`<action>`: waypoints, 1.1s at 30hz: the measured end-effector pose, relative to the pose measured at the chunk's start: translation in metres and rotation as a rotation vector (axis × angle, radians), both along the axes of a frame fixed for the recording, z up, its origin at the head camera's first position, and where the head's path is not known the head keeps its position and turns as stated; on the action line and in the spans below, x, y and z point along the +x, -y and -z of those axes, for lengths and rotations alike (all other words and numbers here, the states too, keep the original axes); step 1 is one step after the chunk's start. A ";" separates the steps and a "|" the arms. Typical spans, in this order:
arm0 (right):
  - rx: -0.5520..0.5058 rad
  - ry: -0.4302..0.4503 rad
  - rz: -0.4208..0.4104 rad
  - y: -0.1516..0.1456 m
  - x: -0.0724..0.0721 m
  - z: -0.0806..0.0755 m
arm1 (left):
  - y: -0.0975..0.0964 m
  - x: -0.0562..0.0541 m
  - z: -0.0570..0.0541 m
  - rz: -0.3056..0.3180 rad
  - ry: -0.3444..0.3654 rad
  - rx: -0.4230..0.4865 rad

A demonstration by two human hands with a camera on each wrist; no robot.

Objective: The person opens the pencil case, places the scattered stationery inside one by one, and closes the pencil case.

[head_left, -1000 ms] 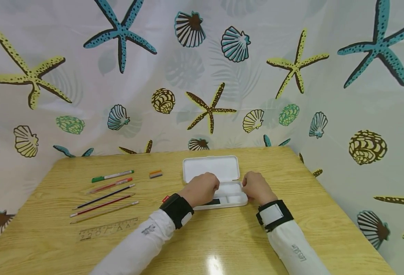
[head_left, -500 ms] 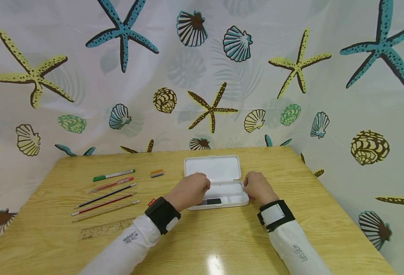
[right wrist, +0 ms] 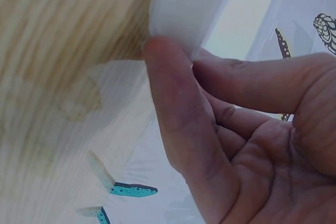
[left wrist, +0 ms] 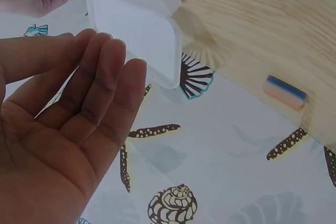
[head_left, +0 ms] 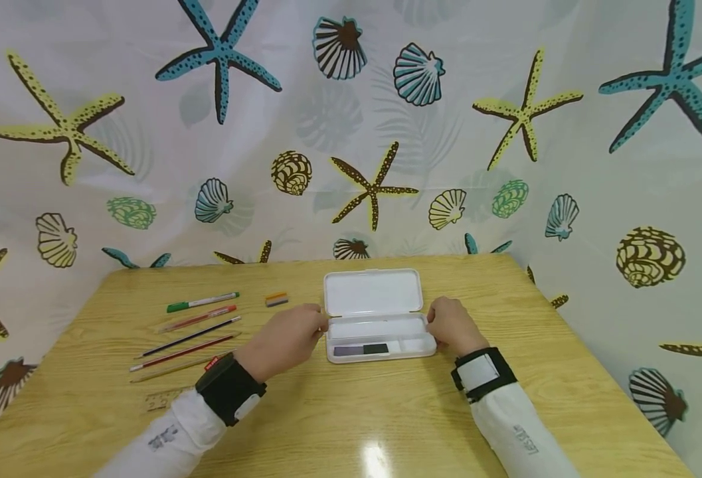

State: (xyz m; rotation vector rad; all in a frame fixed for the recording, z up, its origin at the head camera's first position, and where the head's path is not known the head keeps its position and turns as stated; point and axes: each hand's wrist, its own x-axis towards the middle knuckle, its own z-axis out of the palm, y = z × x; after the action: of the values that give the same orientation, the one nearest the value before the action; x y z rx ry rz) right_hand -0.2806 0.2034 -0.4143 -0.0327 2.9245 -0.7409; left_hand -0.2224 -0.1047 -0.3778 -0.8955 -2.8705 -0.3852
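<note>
A white pencil case (head_left: pixel 380 325) lies on the table with its lid (head_left: pixel 374 292) folded back. In its front compartment sits a grey-and-black strip (head_left: pixel 359 349). My left hand (head_left: pixel 287 337) is at the case's left end, and its relaxed fingers (left wrist: pixel 109 66) hold nothing in the left wrist view. Whether it touches the case is hard to tell. At the right end, my right hand (head_left: pixel 453 326) pinches the case wall (right wrist: pixel 191 9) between thumb and fingers.
Left on the table lie a green-capped pen (head_left: pixel 202 302), a red pen (head_left: pixel 198 318), several pencils (head_left: pixel 186 351) and a clear ruler (head_left: pixel 165 398), partly behind my left sleeve. A small striped eraser (head_left: pixel 276 299) sits left of the case. A patterned cloth (head_left: pixel 303 226) hangs behind the table.
My left hand has moved left, from above the pencil case to beside its left end, uncovering the grey-and-black strip. The right hand keeps its hold on the right end.
</note>
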 end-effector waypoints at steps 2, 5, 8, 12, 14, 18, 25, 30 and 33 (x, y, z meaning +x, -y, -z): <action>0.001 0.000 -0.001 -0.001 0.000 0.000 | 0.011 0.003 -0.001 -0.033 -0.004 -0.010; 0.001 -0.002 -0.001 -0.001 0.000 -0.002 | 0.031 0.007 -0.001 -0.080 0.011 -0.024; -0.001 -0.008 -0.001 -0.001 0.000 -0.004 | 0.056 0.011 0.000 -0.098 0.033 -0.025; 0.001 -0.009 0.003 -0.001 0.000 -0.003 | 0.090 0.016 0.004 -0.110 0.059 -0.018; 0.004 -0.007 0.004 0.000 0.001 -0.003 | 0.107 0.019 0.006 -0.123 0.085 -0.010; 0.003 0.002 0.005 0.000 0.001 -0.002 | 0.134 0.024 0.011 -0.154 0.131 0.002; -0.006 0.007 0.016 -0.001 0.001 -0.003 | 0.165 0.029 0.016 -0.201 0.243 -0.024; -0.012 0.013 0.014 0.000 0.002 -0.003 | 0.172 0.033 0.021 -0.233 0.313 -0.048; -0.014 0.016 0.011 0.001 0.003 -0.003 | 0.174 0.037 0.024 -0.237 0.325 -0.058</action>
State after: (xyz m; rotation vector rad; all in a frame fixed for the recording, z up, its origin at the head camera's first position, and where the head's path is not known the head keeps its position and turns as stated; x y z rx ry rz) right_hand -0.2775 0.2029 -0.4116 -0.0115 2.9067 -0.7598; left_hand -0.1852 -0.2782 -0.4017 -0.5306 -3.2508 -0.4611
